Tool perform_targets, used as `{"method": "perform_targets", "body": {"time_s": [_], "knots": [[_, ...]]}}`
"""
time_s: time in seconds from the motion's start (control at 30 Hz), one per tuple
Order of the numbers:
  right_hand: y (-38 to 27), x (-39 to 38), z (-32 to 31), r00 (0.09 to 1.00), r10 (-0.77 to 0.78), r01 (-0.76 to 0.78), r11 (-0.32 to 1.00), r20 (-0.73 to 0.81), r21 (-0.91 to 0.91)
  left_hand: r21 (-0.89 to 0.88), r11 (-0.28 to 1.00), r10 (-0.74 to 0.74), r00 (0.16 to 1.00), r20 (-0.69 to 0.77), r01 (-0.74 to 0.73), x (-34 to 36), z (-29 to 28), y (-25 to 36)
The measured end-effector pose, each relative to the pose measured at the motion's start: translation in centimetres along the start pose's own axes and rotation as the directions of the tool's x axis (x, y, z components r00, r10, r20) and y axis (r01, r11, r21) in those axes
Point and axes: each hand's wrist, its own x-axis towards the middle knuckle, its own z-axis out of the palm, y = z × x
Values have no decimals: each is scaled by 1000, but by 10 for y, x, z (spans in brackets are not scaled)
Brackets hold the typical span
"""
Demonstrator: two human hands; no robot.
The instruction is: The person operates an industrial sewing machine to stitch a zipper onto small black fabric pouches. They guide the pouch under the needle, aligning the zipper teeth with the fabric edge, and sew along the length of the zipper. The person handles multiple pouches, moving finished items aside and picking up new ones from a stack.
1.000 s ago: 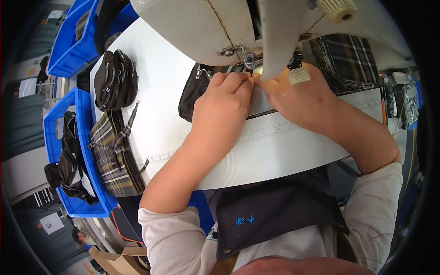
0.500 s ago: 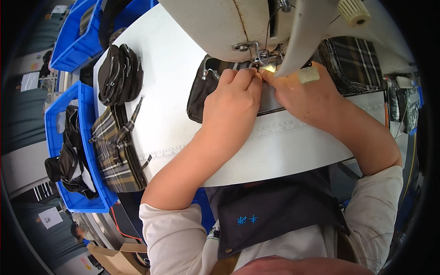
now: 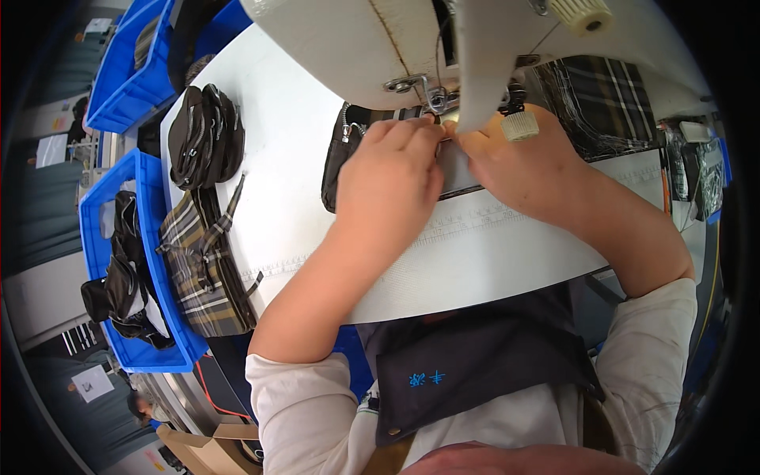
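The sewing machine (image 3: 380,47) is cut off by the top edge. Both hands, left (image 3: 392,178) and right (image 3: 526,162), cover most of the dark pouch (image 3: 340,158), and their fingertips hide the needle area. The plaid cloth (image 3: 609,99) lies partly behind the machine. The contents of the upper blue bin (image 3: 119,87) are too small to tell.

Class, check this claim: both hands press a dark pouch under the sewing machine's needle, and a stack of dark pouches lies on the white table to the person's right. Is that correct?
Not quite. The head view shows the stack of dark pouches to the person's left on the white table, not the right. The left hand and right hand do press the dark pouch under the sewing machine.
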Motion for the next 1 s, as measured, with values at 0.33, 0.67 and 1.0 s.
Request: {"method": "perform_targets", "body": {"time_s": [0.33,0.67,1.0], "knots": [[-21,-7,1,982,-189,184,969,14,165,-239,958,-130,983,132,159,4,-14,-13],[-16,-5,-12,950,-261,237,960,169,151,-49,996,-65,997,50,68,-1,-17,-16],[-12,-6,-11,967,-253,247,958,28,143,-135,983,161,945,285,-127,-8,-53,-8]]}}
